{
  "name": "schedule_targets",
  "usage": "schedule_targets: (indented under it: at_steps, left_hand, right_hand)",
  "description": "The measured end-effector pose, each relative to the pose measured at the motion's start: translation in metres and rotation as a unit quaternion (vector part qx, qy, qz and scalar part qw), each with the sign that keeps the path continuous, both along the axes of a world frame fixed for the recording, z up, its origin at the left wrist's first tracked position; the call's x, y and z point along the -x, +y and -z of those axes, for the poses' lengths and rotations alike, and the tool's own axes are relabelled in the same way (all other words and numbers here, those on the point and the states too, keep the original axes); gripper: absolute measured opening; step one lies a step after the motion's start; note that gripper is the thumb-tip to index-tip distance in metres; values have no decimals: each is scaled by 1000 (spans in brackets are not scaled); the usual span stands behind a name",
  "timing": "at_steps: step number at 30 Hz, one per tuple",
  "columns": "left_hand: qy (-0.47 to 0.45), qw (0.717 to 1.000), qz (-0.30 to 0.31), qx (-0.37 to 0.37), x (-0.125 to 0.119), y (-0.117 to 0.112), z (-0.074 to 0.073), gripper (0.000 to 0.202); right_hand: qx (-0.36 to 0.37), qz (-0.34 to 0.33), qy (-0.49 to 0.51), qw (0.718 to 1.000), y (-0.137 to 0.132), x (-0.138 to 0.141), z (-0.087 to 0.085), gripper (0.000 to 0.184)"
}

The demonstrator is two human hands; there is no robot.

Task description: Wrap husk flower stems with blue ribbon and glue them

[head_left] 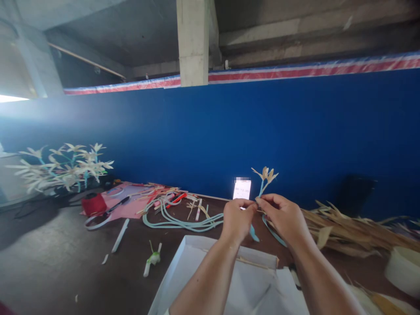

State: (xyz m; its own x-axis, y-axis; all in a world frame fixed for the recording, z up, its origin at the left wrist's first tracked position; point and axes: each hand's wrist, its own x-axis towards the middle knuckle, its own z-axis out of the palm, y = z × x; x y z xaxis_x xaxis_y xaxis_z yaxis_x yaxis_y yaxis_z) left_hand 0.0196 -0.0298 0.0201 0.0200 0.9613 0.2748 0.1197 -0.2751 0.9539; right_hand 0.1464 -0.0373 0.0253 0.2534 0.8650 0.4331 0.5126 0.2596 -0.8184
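Observation:
A small husk flower [265,175] with pale, pointed petals stands upright above my fingers on a light blue stem [261,188]. My right hand [284,214] is closed in a pinch at the base of that stem. My left hand [240,218] is closed too, its fingertips meeting the right ones at the stem's lower part. Between and below the hands hang a light blue strip [253,234] and a curved blue band [274,232]. The fingertips cover exactly where the strip joins the stem. A lit phone [242,189] showing digits stands behind my left hand.
A white box lid [193,249] lies under my forearms. Coiled pale blue cord [177,226] and a pink sheet [131,205] with sticks lie left of it. Finished-looking husk flowers [75,164] stand far left. Dried husks [348,232] and a white tub [403,271] are right.

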Motion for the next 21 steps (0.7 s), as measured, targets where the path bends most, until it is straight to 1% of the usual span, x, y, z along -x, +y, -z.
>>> schedule_targets:
  at_steps: [3,6,9,12,15,18,21]
  left_hand:
    - [-20,1000,7,21,0,2,1,21]
    - [-43,998,7,40,0,3,1,24]
    - [-54,998,-6,39,0,3,-1,23]
    - [-56,998,-22,34,0,1,-3,19]
    - [-52,998,-24,25,1,-2,-6,17]
    - [-60,998,-25,17,1,-4,-6,18]
    - [-76,997,-13,6,1,-5,-4,21]
  right_hand:
    - [-7,-15,32,999,-1,2,-1,36]
    - [-32,-9,67,997,-4,5,-6,43]
    - [-87,22,108,990,-10,8,-13,45]
    - [-162,60,143,975,-17,12,-20,41]
    - [-213,71,149,963,-25,15,-30,38]
    - [-223,78,131,963,-38,13,-45,36]
    - [-200,106,98,969,-60,5,-58,35]
